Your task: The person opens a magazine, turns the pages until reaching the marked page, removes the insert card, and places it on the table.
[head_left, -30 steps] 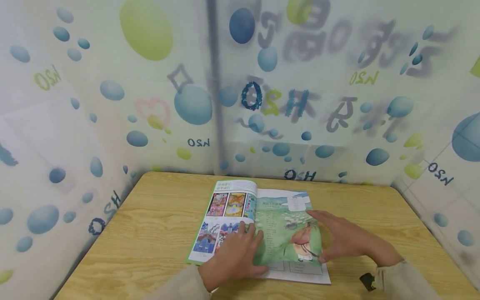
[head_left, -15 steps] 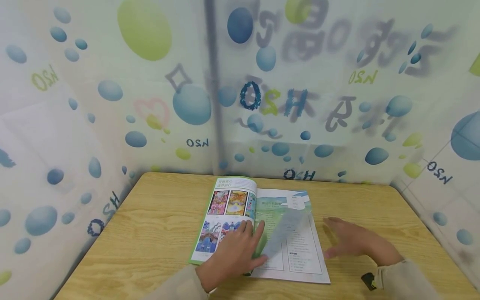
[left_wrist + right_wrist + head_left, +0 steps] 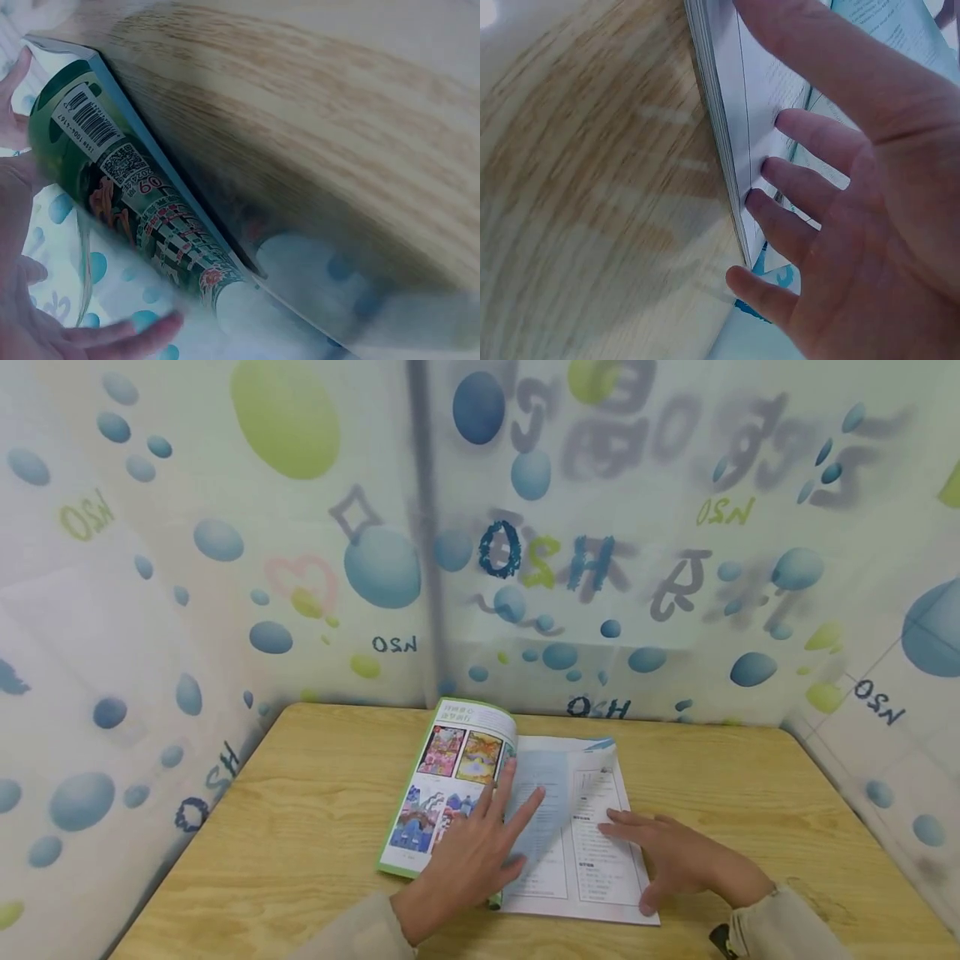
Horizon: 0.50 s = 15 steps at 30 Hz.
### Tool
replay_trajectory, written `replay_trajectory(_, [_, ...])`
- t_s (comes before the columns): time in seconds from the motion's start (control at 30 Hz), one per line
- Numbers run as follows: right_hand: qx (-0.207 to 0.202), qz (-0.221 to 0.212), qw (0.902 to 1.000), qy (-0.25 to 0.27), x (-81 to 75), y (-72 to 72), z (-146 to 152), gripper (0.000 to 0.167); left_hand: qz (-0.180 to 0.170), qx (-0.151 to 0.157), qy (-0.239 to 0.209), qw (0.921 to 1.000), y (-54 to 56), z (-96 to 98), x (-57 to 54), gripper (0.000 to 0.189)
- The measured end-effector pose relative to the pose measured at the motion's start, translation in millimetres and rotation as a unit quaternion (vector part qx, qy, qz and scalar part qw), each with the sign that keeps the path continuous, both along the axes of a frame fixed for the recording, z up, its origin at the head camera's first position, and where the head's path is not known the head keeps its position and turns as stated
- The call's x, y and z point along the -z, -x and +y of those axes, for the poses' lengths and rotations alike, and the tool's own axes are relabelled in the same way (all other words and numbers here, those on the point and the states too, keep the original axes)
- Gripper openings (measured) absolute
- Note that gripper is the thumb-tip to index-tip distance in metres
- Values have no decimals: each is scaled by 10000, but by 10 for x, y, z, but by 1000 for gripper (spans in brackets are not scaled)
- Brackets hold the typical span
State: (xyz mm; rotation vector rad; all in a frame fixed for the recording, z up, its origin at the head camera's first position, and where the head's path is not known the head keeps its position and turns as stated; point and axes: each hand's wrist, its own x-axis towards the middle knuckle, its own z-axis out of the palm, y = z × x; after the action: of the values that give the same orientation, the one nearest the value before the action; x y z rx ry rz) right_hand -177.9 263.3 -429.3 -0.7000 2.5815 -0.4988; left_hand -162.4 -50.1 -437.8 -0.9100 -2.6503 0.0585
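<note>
An open magazine [image 3: 408, 827] lies on the wooden table, its left page printed with colourful pictures. A bluish page [image 3: 543, 793] is blurred in mid-turn near the spine, over a white right page with boxed text. My left hand [image 3: 476, 852] spreads its fingers across the left page and the spine, touching the magazine. In the left wrist view the green back cover [image 3: 112, 161] with a barcode curves up off the table. My right hand [image 3: 678, 860] rests on the outer part of the right page, fingers extended, thumb by the lower right corner; its fingertips touch the paper in the right wrist view.
The light wooden table [image 3: 300, 810] extends on both sides of the magazine. Curtain-like sheets [image 3: 360, 635] with printed bubbles and letters stand behind and beside it. A small dark object [image 3: 722, 941] sits at the right sleeve cuff.
The green illustrated page has turned leftward, uncovering white text pages, with another sheet now in motion. My right hand has moved left onto the page; my left hand's fingers have spread and shifted away from me.
</note>
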Motion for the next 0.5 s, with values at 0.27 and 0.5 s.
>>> replay_trajectory(0.27, [-71, 36, 10000, 60, 36, 14, 19, 97, 626, -91, 513, 9967, 1, 8, 33, 84])
replay_trajectory(0.5, [-208, 202, 9995, 95, 46, 0, 49, 100, 853, 630, 1489, 9831, 41, 19, 7, 67])
